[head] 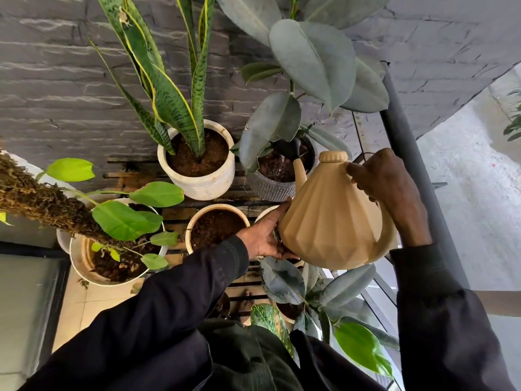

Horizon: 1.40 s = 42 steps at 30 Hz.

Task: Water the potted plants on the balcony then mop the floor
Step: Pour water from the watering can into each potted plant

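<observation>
While you held the ribbed tan watering can (332, 218) tilted forward, its place was between your two hands, above the slatted wooden decking (174, 213).

Right hand (389, 187): at the can's upper rear, fingers curled round the top of its looped handle, gripping it.

Left hand (265, 238): against the can's lower left side, thumb laid straight along the ribbed wall, fingers reaching flat under the base and partly hidden there; it propped the can rather than clasping it.

Black rose head (290, 148): at the tip of the can's spout, over the soil of the grey textured pot (276, 187), which stood just beyond the can.

Rubber plant (310, 57): rooted in that grey pot, its broad dull leaves rising above the can.

Snake plant (169, 88): in a white pot (203, 182), beyond the can and to its left, touching or nearly touching the grey pot.

Cream pot (217, 230): bare dark soil only, just left of the can, beside your left wrist.

Moss pole (42, 201): far left of the can, leaning over a wide white planter (81, 266) with bright green leaves.

Grey brick wall (56, 80): behind all the pots, beyond the can.

Dark railing post (403, 153): right of the can, behind your right hand.
</observation>
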Motion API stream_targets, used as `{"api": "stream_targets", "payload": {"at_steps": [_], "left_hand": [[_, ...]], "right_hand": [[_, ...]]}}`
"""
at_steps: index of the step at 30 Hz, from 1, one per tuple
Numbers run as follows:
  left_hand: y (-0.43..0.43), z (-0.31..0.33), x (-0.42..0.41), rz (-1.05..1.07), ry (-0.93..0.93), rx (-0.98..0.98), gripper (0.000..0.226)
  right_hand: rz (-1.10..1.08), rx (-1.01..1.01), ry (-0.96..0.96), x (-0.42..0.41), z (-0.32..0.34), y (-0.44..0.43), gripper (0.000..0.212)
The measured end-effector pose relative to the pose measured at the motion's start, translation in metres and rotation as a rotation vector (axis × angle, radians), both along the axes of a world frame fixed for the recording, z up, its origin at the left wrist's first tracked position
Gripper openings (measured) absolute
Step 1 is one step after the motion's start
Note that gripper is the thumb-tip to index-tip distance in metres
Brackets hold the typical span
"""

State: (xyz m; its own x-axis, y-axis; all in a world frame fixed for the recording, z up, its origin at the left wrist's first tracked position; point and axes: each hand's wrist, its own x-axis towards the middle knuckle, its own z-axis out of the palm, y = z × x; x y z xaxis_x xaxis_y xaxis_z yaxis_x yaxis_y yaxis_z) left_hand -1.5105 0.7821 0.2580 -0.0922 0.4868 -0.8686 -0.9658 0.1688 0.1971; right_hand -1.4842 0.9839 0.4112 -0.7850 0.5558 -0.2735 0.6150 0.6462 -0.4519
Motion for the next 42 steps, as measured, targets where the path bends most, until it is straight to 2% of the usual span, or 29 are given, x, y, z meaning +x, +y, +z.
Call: {"api": "stream_targets", "payload": {"at_steps": [3,9,14,18,21,22,26,29,31,34,35,38,42], "left_hand": [[-0.001,0.001,0.002,0.01,0.019,-0.003,0.076],[-0.006,-0.003,0.006,-0.017,0.049,0.007,0.082],[-0.012,-0.005,0.006,0.001,0.125,-0.031,0.068],[-0.018,-0.005,0.001,-0.001,0.2,-0.046,0.044],[-0.023,-0.004,-0.001,-0.001,0.258,-0.062,0.059],[-0.024,-0.001,0.0,0.001,0.27,-0.058,0.058],[-0.029,0.008,0.0,0.006,0.291,-0.028,0.022],[-0.031,0.01,0.0,0.004,0.31,-0.04,0.015],[-0.033,0.01,0.0,0.003,0.324,-0.035,0.019],[-0.034,0.008,-0.001,0.018,0.359,-0.06,0.06],[-0.035,0.008,-0.001,0.029,0.367,-0.059,0.066],[-0.042,0.012,-0.001,0.06,0.388,-0.047,0.065],[-0.058,0.011,-0.001,0.092,0.405,-0.063,0.072]], "right_hand": [[-0.023,0.011,0.047,0.011,-0.007,0.001,0.043],[-0.072,0.042,0.196,0.041,-0.028,0.0,0.054],[-0.148,-0.051,0.331,0.073,-0.051,-0.017,0.058],[-0.232,-0.112,0.445,0.094,-0.075,-0.029,0.064],[-0.253,-0.128,0.492,0.104,-0.086,-0.038,0.068],[-0.254,-0.131,0.503,0.107,-0.089,-0.041,0.068],[-0.259,-0.176,0.544,0.114,-0.097,-0.046,0.063],[-0.255,-0.171,0.568,0.119,-0.102,-0.047,0.062],[-0.259,-0.159,0.585,0.121,-0.103,-0.049,0.06],[-0.262,-0.163,0.613,0.124,-0.099,-0.055,0.057],[-0.259,-0.16,0.621,0.125,-0.099,-0.057,0.058],[-0.26,-0.154,0.651,0.128,-0.098,-0.063,0.064],[-0.272,-0.183,0.653,0.127,-0.098,-0.082,0.058]]}}
